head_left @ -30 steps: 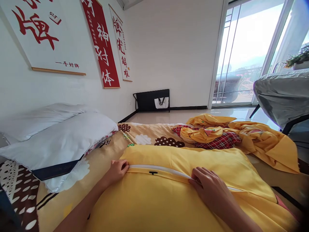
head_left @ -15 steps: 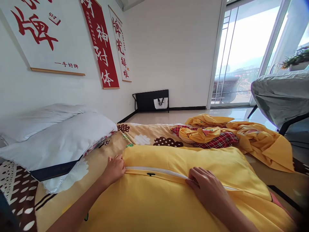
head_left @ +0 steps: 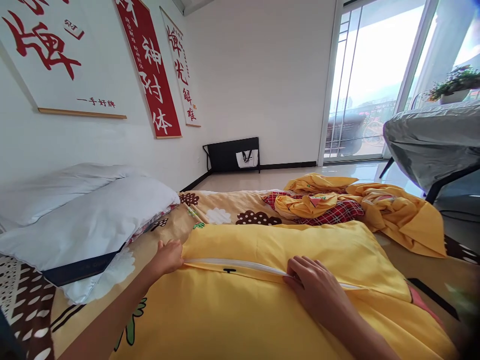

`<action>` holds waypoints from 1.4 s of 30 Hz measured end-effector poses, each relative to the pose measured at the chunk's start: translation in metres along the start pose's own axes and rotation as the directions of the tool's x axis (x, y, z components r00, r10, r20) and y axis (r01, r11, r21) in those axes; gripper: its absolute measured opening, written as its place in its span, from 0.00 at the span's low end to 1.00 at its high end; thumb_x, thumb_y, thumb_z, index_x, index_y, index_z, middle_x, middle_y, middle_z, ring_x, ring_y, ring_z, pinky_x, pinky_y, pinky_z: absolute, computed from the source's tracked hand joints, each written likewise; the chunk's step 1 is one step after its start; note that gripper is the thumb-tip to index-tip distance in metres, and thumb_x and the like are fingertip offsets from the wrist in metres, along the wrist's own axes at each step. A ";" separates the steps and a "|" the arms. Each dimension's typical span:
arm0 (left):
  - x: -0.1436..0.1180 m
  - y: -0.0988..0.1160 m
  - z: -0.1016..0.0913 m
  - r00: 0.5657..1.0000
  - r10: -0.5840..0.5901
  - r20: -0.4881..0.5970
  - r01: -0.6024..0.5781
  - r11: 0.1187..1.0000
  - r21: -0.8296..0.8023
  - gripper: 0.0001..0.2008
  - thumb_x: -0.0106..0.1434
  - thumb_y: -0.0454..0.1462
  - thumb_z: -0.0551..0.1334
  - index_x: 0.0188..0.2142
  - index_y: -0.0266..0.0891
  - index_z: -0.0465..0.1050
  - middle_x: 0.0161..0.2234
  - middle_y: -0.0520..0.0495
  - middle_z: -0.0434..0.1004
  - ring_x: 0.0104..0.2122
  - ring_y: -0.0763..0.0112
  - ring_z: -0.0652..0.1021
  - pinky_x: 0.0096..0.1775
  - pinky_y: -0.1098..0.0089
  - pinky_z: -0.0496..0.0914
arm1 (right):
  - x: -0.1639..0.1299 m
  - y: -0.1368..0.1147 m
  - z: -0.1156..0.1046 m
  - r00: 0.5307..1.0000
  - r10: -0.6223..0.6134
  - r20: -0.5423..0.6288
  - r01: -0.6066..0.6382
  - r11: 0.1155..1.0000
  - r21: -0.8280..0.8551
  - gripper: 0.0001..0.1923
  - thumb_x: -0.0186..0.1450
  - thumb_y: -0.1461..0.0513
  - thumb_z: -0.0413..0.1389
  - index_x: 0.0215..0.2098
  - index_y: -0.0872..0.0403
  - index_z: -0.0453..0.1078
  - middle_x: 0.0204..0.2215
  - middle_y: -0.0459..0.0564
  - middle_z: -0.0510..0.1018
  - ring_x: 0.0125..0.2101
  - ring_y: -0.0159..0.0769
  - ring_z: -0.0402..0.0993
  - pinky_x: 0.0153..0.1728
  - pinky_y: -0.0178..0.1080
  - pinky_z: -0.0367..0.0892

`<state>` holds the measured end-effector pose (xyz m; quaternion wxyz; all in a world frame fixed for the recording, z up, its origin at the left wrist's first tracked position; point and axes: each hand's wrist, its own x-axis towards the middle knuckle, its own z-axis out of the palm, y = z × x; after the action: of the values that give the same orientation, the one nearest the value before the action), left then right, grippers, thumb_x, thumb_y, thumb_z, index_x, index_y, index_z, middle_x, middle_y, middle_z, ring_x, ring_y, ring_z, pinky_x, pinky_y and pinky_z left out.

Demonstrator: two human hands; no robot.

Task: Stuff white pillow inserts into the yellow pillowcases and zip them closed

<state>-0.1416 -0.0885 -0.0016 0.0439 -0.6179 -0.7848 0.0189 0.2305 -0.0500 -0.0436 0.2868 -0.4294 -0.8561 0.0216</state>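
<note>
A yellow pillowcase (head_left: pixel 262 310) with a pillow inside lies on the bed in front of me. A white zipper (head_left: pixel 240 264) runs across its upper edge. My left hand (head_left: pixel 167 256) pinches the left end of the zipper at the corner of the pillowcase. My right hand (head_left: pixel 317 290) rests on the case further right, its fingers closed on the zipper line; the slider itself is hidden under the fingers.
Two white pillows (head_left: pixel 86 215) lie at the left against the wall, on a dark flat object (head_left: pixel 78 270). A crumpled yellow and red plaid cover (head_left: pixel 337 207) lies at the far end of the bed. A grey covered chair (head_left: pixel 431 140) stands at the right.
My left hand has slid a little to the left, to the corner of the pillowcase. My right hand has stayed on the zipper. The view has shifted slightly.
</note>
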 end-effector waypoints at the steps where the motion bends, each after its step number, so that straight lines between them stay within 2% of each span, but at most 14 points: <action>1: 0.000 0.000 0.001 1.000 -0.001 -0.014 0.000 1.000 -0.005 0.03 0.51 0.30 0.55 0.23 0.38 0.64 0.35 0.41 0.75 0.41 0.55 0.74 0.44 0.56 0.60 | 0.000 -0.001 -0.001 1.000 0.006 0.009 -0.006 1.000 -0.002 0.09 0.63 0.65 0.53 0.25 0.52 0.63 0.26 0.46 0.74 0.29 0.36 0.69 0.32 0.37 0.59; 7: 0.008 -0.010 0.006 0.999 0.006 -0.037 -0.008 0.999 -0.046 0.05 0.49 0.30 0.55 0.20 0.38 0.62 0.30 0.43 0.74 0.37 0.56 0.75 0.41 0.57 0.62 | 0.000 -0.002 -0.001 1.000 0.000 0.026 0.000 1.000 -0.012 0.08 0.63 0.65 0.53 0.25 0.52 0.64 0.27 0.45 0.74 0.29 0.35 0.70 0.32 0.37 0.60; 10: 0.011 -0.016 0.009 0.994 0.039 -0.099 -0.047 0.996 -0.075 0.07 0.54 0.31 0.52 0.22 0.38 0.64 0.33 0.40 0.74 0.38 0.54 0.74 0.41 0.56 0.62 | 0.001 0.004 0.001 1.000 -0.017 -0.025 0.016 1.000 -0.024 0.09 0.64 0.64 0.52 0.25 0.52 0.65 0.27 0.46 0.75 0.30 0.35 0.70 0.33 0.37 0.60; 13: 0.008 -0.018 0.011 0.972 0.122 -0.203 -0.147 0.983 -0.111 0.14 0.60 0.31 0.45 0.36 0.38 0.68 0.42 0.38 0.73 0.45 0.57 0.72 0.45 0.57 0.62 | 0.001 0.013 -0.003 0.998 -0.031 -0.059 0.029 0.999 -0.033 0.13 0.67 0.61 0.48 0.27 0.51 0.68 0.28 0.48 0.75 0.31 0.36 0.71 0.34 0.38 0.60; 15: 0.003 -0.016 0.013 0.948 0.213 -0.238 -0.255 0.953 -0.163 0.16 0.60 0.31 0.46 0.43 0.40 0.67 0.46 0.41 0.73 0.49 0.61 0.70 0.49 0.60 0.62 | 0.002 0.017 -0.010 0.998 -0.058 -0.032 0.058 0.998 -0.004 0.15 0.69 0.58 0.46 0.29 0.51 0.71 0.30 0.48 0.76 0.31 0.35 0.71 0.35 0.39 0.61; 18: -0.004 -0.010 0.018 0.907 0.352 -0.231 -0.413 0.854 -0.317 0.16 0.55 0.31 0.50 0.42 0.42 0.69 0.44 0.45 0.74 0.48 0.63 0.71 0.51 0.63 0.63 | 0.001 0.017 -0.021 0.991 -0.127 0.033 0.124 0.989 0.074 0.13 0.69 0.55 0.48 0.36 0.49 0.73 0.35 0.50 0.77 0.36 0.36 0.72 0.38 0.39 0.63; 20: -0.006 -0.006 0.022 0.892 0.398 -0.213 -0.451 0.806 -0.383 0.12 0.56 0.32 0.51 0.37 0.42 0.69 0.41 0.47 0.74 0.45 0.63 0.72 0.50 0.62 0.62 | 0.000 0.016 -0.025 0.986 -0.151 0.063 0.145 0.984 0.101 0.10 0.68 0.56 0.50 0.39 0.48 0.73 0.38 0.50 0.77 0.39 0.37 0.71 0.41 0.40 0.63; 24: -0.004 -0.005 0.031 0.901 0.387 -0.196 -0.433 0.802 -0.411 0.07 0.60 0.37 0.52 0.30 0.40 0.67 0.35 0.46 0.73 0.39 0.63 0.72 0.47 0.61 0.64 | 0.000 0.024 -0.026 0.994 -0.077 0.074 0.070 0.993 0.091 0.13 0.68 0.61 0.46 0.33 0.51 0.71 0.33 0.50 0.76 0.35 0.37 0.71 0.38 0.40 0.64; 28: -0.005 -0.017 0.039 0.907 0.368 -0.205 -0.421 0.758 -0.498 0.13 0.65 0.43 0.48 0.30 0.40 0.63 0.35 0.47 0.70 0.38 0.66 0.72 0.42 0.66 0.67 | -0.002 0.047 -0.034 0.989 0.044 0.144 -0.061 0.991 0.117 0.14 0.66 0.58 0.48 0.25 0.52 0.66 0.26 0.47 0.74 0.27 0.34 0.67 0.29 0.36 0.62; 32: -0.002 -0.030 0.042 0.933 0.302 -0.196 -0.353 0.665 -0.658 0.17 0.67 0.48 0.46 0.31 0.40 0.62 0.36 0.49 0.67 0.33 0.70 0.69 0.37 0.70 0.66 | -0.006 0.071 -0.043 0.955 0.181 0.236 -0.200 0.978 0.059 0.19 0.64 0.53 0.49 0.19 0.53 0.60 0.18 0.43 0.68 0.22 0.31 0.58 0.24 0.35 0.54; 35: 0.008 -0.032 0.046 0.933 0.321 -0.165 -0.339 0.625 -0.703 0.18 0.66 0.50 0.48 0.31 0.40 0.62 0.37 0.49 0.66 0.37 0.69 0.69 0.41 0.69 0.66 | -0.008 0.083 -0.041 0.935 0.226 0.272 -0.251 0.966 0.059 0.21 0.63 0.51 0.49 0.17 0.53 0.57 0.16 0.42 0.61 0.21 0.30 0.53 0.24 0.35 0.50; 38: 0.017 -0.026 0.059 0.918 0.375 -0.127 -0.349 0.616 -0.706 0.19 0.63 0.52 0.52 0.28 0.39 0.64 0.36 0.48 0.67 0.39 0.66 0.70 0.47 0.67 0.65 | -0.008 0.093 -0.034 0.917 0.236 0.323 -0.289 0.949 0.125 0.23 0.61 0.47 0.50 0.17 0.54 0.54 0.17 0.41 0.57 0.22 0.28 0.50 0.23 0.34 0.49; 42: 0.021 -0.018 0.091 0.925 0.361 -0.118 -0.327 0.598 -0.732 0.20 0.63 0.54 0.50 0.29 0.40 0.64 0.37 0.47 0.68 0.39 0.65 0.72 0.44 0.67 0.69 | -0.008 0.103 -0.027 0.904 0.235 0.357 -0.324 0.922 0.212 0.28 0.58 0.41 0.49 0.17 0.53 0.50 0.17 0.40 0.52 0.22 0.28 0.48 0.22 0.34 0.46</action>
<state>-0.1721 -0.0703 -0.0894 -0.2313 -0.7205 -0.5910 -0.2795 0.3224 0.0031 -0.0540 0.1908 -0.4968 -0.8095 0.2479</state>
